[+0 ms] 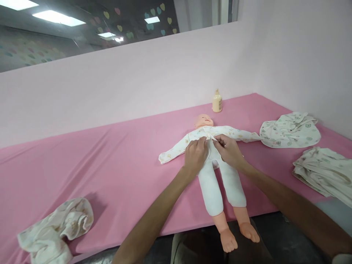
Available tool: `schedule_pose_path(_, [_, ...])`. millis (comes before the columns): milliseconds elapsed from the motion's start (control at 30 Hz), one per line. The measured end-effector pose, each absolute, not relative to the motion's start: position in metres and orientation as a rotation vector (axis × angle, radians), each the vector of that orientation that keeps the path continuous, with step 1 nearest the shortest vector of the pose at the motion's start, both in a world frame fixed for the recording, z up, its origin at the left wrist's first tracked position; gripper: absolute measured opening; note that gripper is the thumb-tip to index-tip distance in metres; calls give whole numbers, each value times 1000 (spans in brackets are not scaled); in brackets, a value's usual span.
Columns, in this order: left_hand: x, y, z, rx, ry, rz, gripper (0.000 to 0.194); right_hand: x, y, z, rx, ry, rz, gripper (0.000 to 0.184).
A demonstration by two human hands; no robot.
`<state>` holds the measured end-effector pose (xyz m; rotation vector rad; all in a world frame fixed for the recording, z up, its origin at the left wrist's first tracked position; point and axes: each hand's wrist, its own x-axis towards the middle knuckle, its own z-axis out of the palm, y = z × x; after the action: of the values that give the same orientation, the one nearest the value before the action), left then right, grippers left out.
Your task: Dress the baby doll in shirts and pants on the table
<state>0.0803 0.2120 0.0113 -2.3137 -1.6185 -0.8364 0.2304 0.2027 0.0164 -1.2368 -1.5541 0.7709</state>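
Observation:
A baby doll (204, 120) lies on its back on the pink-covered table, its head away from me and its feet (228, 240) past the near edge. It wears a white printed baby shirt (176, 149) with both long sleeves stretched out sideways. White cloth covers its trunk and legs (210, 189). Over the doll's chest, my left hand (195, 156) and my right hand (229, 150) face each other, fingers pinched on the shirt's front. The exact edge or fastening between the fingertips is too small to make out.
A pump bottle (217, 102) stands behind the doll's head near the wall. Printed cloths (290, 130) and a folded cloth stack (326, 170) lie at the right. Another crumpled cloth (62, 227) lies at the left front of the pink table cover (123, 165).

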Motion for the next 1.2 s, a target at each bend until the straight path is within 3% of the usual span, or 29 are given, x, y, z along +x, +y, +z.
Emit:
schedule_pose_path(200, [80, 215, 3, -2189, -1327, -922, 19, 230, 204, 15, -1215, -1537, 757, 16])
schedule_pose_path(533, [82, 210, 4, -2150, -1006, -810, 18, 222, 195, 16, -1229, -1534, 557, 19])
schedule_pose_path(900, [85, 211, 0, -2194, -1157, -844, 15, 220, 192, 13, -1208, -1492, 627, 16])
schedule_pose_path(1200, [87, 206, 9, -2463, -1668, -1120, 15, 216, 192, 7, -1127, -1644, 333, 17])
